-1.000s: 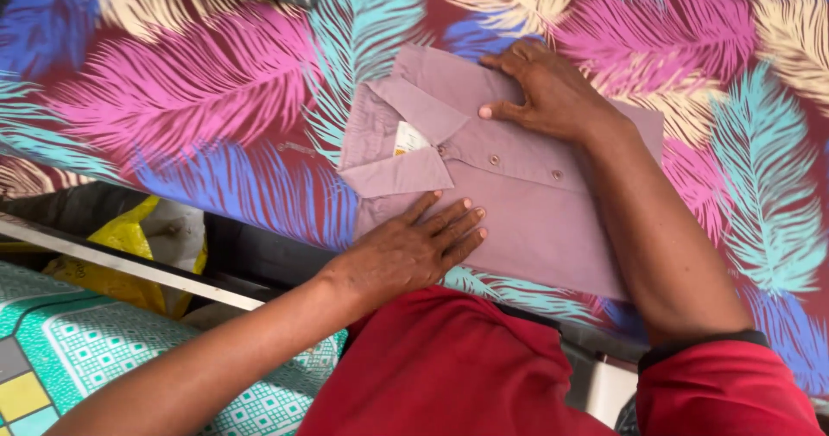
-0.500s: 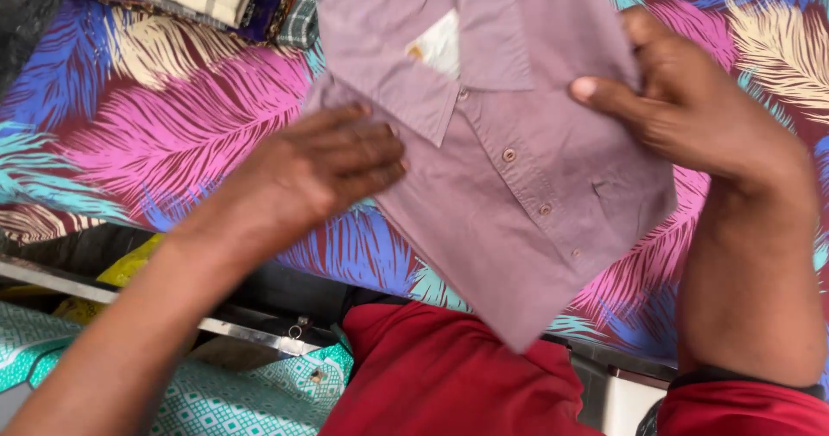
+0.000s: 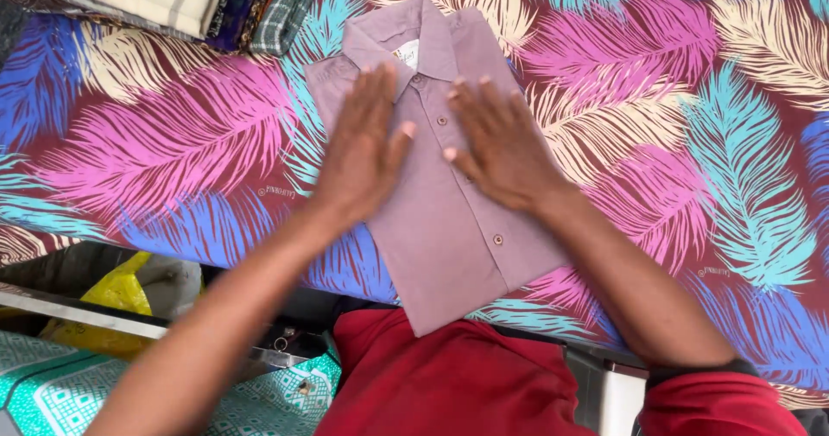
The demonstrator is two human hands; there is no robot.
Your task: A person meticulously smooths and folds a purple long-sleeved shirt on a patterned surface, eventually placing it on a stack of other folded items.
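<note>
With the folded mauve shirt lying collar-up on the feather-print table, both the left hand and right hand rest open-palmed, gripping nothing; smoothing works best with even pressure from the placket outward.

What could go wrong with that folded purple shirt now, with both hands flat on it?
1. The folded mauve button-up shirt has its bottom edge hanging past the near edge of the feather-patterned cloth-covered table, so it might slide off toward the person.
2. The left hand and right hand press flat on either side of the buttons; pushing outward could shift the folds underneath or crease the front.
</note>
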